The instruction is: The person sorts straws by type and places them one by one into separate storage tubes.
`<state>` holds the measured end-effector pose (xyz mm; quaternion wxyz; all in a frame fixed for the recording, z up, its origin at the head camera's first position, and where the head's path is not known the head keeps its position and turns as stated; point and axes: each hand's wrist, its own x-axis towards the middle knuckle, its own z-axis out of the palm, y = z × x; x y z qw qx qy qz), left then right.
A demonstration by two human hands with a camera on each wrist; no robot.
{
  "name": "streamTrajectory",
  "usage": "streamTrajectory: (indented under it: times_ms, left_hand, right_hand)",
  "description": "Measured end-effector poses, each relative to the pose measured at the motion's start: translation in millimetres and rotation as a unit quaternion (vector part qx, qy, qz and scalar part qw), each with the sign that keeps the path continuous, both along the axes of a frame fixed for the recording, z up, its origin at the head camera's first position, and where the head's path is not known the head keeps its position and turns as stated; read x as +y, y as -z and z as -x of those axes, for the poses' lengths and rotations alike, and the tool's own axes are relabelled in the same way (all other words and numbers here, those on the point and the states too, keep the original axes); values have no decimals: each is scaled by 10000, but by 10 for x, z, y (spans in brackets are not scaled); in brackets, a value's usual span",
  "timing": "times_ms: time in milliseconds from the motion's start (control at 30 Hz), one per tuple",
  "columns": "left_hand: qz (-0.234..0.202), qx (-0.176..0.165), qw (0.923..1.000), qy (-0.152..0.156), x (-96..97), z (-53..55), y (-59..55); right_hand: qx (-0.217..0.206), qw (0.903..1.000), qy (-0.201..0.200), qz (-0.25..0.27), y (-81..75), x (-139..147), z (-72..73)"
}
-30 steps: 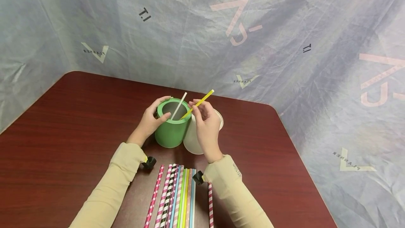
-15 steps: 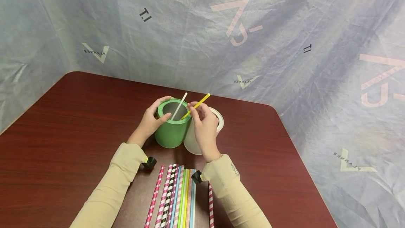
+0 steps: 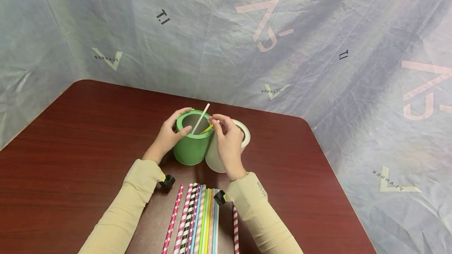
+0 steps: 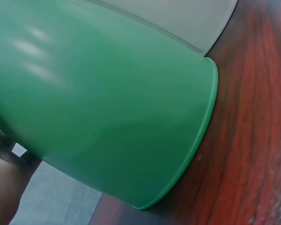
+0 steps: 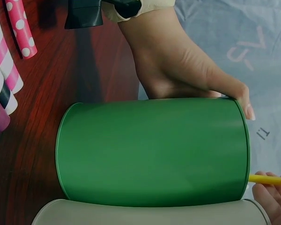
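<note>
A green can (image 3: 192,153) stands upright on the table, a white straw (image 3: 201,118) leaning inside it. My left hand (image 3: 167,133) grips the can at its left side, thumb over the near rim. At the rim's right side, my right hand (image 3: 228,144) pinches a yellow straw (image 3: 207,129) whose lower part is inside the can. In the right wrist view the yellow straw (image 5: 269,179) juts out past the green can (image 5: 154,152) toward my right fingers. The left wrist view is mostly filled by the can's green wall (image 4: 107,103).
A white can (image 3: 214,160) stands against the green one on the right, partly behind my right hand. Nearer me, several patterned and plain straws (image 3: 197,222) lie side by side, with a red-striped straw (image 3: 235,226) apart on the right. A grey cloth (image 3: 212,50) hangs behind the table.
The yellow straw has dropped lower into the green can; its upper end, which stuck up beyond my right hand, is now down at the fingers. My left hand stays on the can.
</note>
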<state>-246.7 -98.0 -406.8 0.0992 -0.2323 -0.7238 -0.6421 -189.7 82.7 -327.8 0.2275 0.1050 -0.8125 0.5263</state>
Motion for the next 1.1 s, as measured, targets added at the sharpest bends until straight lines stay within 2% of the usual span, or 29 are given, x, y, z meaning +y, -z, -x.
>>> streamTrajectory:
  times_ms: [467,633,767,1100]
  left_hand:
    - [-100,-7,9999,59,13,-13,12]
    - [-169,-13,9998,123,-2,-11,11]
    - [-151,-15,9998,101,-17,-16,-3]
    - [-197,44,9998,94,-3,-26,-23]
  right_hand:
    - [116,9999,19,46,16,73,-17]
    - [352,9992,148,-82,-23,150,-50]
    - [522,9981,255,-206,-49,209,-101]
    - [492,9986,11,182,-107,316,-273]
